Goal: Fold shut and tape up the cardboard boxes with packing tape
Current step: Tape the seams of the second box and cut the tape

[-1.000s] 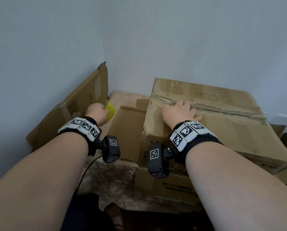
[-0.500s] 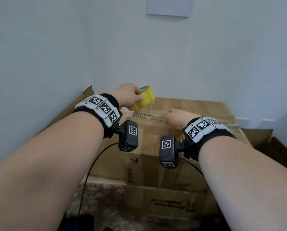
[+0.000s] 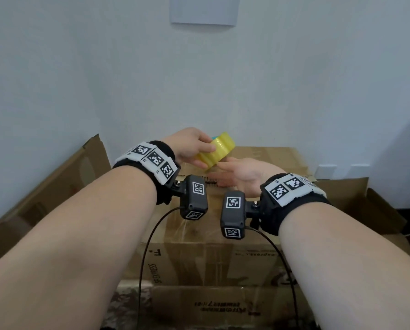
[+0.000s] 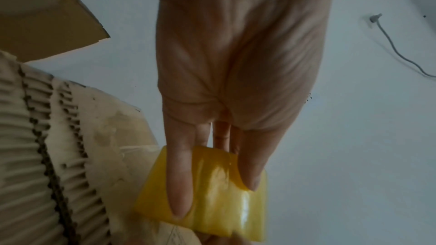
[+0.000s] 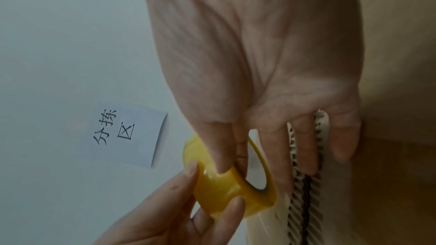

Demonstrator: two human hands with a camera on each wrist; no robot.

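A closed cardboard box (image 3: 223, 253) stands in front of me; a torn corrugated seam (image 5: 304, 202) runs across its top. Above that top my left hand (image 3: 194, 148) grips a yellow roll of packing tape (image 3: 217, 151), with fingers (image 4: 179, 193) and thumb laid across the roll's outer face (image 4: 212, 202). My right hand (image 3: 237, 172) comes in from the right with the palm turned up. Its thumb (image 5: 217, 156) and index finger pinch the roll's rim (image 5: 235, 193); the other fingers stay straight over the seam.
An opened cardboard box flap (image 3: 56, 186) leans against the left wall. More cardboard (image 3: 365, 203) lies to the right of the box. A paper sign (image 5: 127, 133) hangs on the wall behind. A white cable (image 4: 396, 47) runs along the wall.
My left hand carried the tape roll from the left side up over the box. My right hand lifted off the box top, turned palm up and took hold of the roll's rim.
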